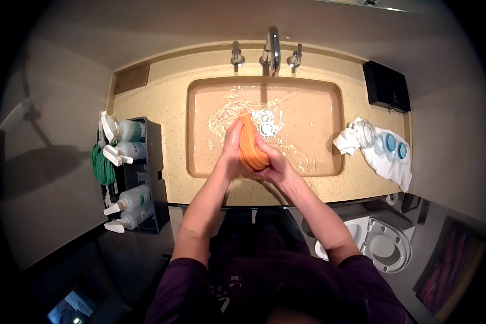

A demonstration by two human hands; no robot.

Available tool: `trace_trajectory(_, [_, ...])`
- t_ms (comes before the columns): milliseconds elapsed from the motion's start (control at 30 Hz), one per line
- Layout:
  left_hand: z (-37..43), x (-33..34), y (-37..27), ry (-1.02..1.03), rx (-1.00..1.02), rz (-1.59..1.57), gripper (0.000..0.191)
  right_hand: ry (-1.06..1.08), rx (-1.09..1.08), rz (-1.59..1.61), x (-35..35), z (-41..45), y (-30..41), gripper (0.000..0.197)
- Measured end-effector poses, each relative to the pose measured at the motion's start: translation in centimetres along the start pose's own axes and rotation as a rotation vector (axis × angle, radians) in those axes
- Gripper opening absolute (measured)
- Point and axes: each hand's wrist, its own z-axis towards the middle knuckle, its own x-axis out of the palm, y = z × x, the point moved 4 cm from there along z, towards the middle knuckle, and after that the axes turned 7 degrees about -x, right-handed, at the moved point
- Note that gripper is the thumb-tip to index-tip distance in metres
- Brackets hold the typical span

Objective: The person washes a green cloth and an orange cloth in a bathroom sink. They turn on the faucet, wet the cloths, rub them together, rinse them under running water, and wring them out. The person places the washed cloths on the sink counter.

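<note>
Over the near half of a rectangular sink basin (308, 101), an orange cloth (249, 146) is bunched lengthwise between my two hands. My left hand (232, 141) grips its left side, and my right hand (274, 162) grips the lower right side. Both hands look wet. Rippling water (227, 117) lies in the basin around a round metal drain (266, 129). Behind the basin stands a curved chrome faucet (273, 48) between a left handle (237, 56) and a right handle (295, 56). Whether water runs from the spout I cannot tell.
At left, a dark caddy (156, 162) holds several spray bottles (131, 130) and a green cord-like bundle (103, 165). Glasses (364, 133) and blue-topped containers (388, 142) rest on white cloths (389, 172) at right. A black box (386, 87) stands behind them; a toilet (389, 247) is lower right.
</note>
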Motion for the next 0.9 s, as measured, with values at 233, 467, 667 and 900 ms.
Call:
trace_trajectory(233, [3.8, 3.9, -2.4, -0.421, 0.284, 1.507, 0.024, 0.036, -0.298, -1.579, -1.3, 3.5, 3.8, 0.030])
trace_trajectory(467, [3.2, 3.4, -2.9, -0.081, -0.096, 0.768, 0.073, 0.103, -0.152, -0.345, -2.9, 2.5, 4.3, 0.034])
trace_trajectory(667, [0.6, 4.0, 2.2, 0.282, -0.294, 0.069, 0.076, 0.234, -0.035, 0.492, 0.5, 1.3, 2.2, 0.047])
trace_trajectory(900, [3.4, 4.5, -1.3, 0.137, -0.010, -0.027, 0.038, 0.211, 0.124, 0.560, 0.4, 0.1, 2.4, 0.031])
